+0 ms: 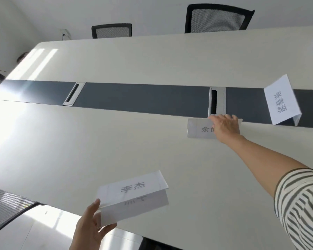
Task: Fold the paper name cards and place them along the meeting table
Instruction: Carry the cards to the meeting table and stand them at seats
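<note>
Right hand (pixel 224 126) on table card (pixel 200 130), left hand (pixel 88 229) pinching folded card (pixel 132 195)

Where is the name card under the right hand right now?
In the head view, right of centre, the folded name card stands on the meeting table under the right hand, just in front of the silver cable port in the dark centre strip.

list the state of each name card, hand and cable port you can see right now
left hand: holding a folded name card by its left end
held name card: folded, above the table's near edge
right hand: laid on top of a card
card under right hand: folded, on the meeting table, partly covered
third name card: folded, standing on the dark strip
left cable port: open
right cable port: open
</note>
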`<move>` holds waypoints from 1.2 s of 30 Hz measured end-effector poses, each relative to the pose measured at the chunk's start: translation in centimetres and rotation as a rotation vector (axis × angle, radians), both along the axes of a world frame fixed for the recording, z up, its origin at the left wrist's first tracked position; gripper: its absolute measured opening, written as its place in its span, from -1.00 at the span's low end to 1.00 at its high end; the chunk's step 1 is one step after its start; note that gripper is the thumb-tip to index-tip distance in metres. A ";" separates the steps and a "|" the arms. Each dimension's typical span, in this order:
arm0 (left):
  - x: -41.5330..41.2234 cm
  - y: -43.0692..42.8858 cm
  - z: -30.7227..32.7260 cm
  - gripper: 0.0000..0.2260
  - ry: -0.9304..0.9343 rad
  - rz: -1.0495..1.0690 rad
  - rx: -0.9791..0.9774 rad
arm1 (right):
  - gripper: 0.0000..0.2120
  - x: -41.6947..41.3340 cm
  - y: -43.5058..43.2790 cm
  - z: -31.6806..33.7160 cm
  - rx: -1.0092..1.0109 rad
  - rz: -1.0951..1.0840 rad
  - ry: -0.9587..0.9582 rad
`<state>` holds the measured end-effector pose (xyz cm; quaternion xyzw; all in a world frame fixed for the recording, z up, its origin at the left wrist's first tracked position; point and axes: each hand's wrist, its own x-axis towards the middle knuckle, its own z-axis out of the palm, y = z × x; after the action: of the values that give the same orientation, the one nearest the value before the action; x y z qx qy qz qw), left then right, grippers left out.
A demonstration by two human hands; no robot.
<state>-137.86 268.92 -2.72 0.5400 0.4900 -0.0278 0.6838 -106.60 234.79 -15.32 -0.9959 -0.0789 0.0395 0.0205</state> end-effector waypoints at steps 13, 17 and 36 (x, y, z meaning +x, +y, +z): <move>-0.8 -0.2 -0.4 -0.82 -0.012 0.001 -0.013 | -0.57 0.8 0.4 -0.8 -0.015 0.001 -0.028; -1.5 0.2 -0.1 -0.81 -0.046 0.043 -0.020 | -0.47 0.8 0.6 0.0 -0.053 -0.011 0.043; -16.6 11.9 2.9 -0.61 -0.313 0.195 -0.058 | -0.72 -25.9 27.1 13.7 0.869 0.530 0.160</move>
<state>-154.49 280.78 0.22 0.4677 0.4268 0.1088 0.7663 -132.48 261.85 -1.64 -0.8353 -0.3358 0.0828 0.4275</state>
